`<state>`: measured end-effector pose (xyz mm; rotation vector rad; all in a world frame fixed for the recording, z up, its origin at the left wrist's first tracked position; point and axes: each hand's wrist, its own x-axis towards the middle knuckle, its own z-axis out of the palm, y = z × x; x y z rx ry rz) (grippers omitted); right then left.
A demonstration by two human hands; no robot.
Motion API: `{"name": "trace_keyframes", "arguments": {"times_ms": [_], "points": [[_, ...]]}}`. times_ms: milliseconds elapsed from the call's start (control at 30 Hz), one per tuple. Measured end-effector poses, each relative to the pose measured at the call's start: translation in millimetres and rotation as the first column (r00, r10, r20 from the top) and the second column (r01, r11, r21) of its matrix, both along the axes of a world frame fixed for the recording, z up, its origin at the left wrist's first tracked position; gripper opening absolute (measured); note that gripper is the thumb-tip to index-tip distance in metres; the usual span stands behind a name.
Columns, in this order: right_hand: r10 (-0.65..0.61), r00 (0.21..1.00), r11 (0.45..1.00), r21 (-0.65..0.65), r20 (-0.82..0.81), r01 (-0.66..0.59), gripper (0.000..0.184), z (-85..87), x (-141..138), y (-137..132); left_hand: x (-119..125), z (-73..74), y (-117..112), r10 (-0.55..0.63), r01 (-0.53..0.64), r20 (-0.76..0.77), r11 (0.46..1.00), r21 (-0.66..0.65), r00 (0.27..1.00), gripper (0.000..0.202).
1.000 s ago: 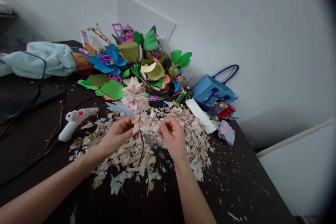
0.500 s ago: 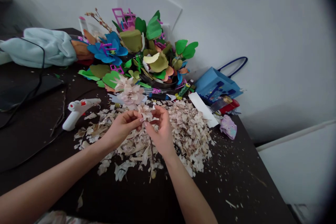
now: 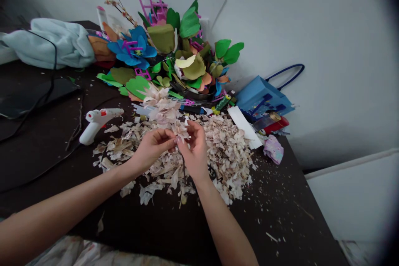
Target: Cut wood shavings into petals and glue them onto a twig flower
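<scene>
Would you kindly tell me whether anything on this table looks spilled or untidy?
Yes: pale scraps lie heaped and strewn across the dark table, with flecks scattered toward its right edge. The left hand and right hand pinch a pale flower above the heap.

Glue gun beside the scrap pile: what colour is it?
The glue gun is white with red accents, shown in the head view.

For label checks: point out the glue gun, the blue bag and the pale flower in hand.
glue gun (image 3: 94, 119), head view, white body.
blue bag (image 3: 257, 91), head view, side panel.
pale flower (image 3: 181, 129), head view, its middle petals.
</scene>
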<state>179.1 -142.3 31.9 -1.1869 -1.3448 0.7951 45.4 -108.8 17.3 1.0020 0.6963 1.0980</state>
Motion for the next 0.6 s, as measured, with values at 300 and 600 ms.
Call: {"name": "trace_keyframes", "arguments": {"times_ms": [300,600], "points": [[-0.004,1.0,1.0,-0.012,-0.012,0.004,0.042,-3.1,-2.2,0.0,0.4,0.3,-2.1,0.025,-0.024,0.037,1.0,-0.015,0.999,0.029],[-0.058,0.981,0.995,-0.09,-0.184,0.042,0.028,-2.0,11.2,8.5,-5.9,4.7,6.3,0.103,-0.102,0.02,0.995,-0.014,0.995,0.027]]}}
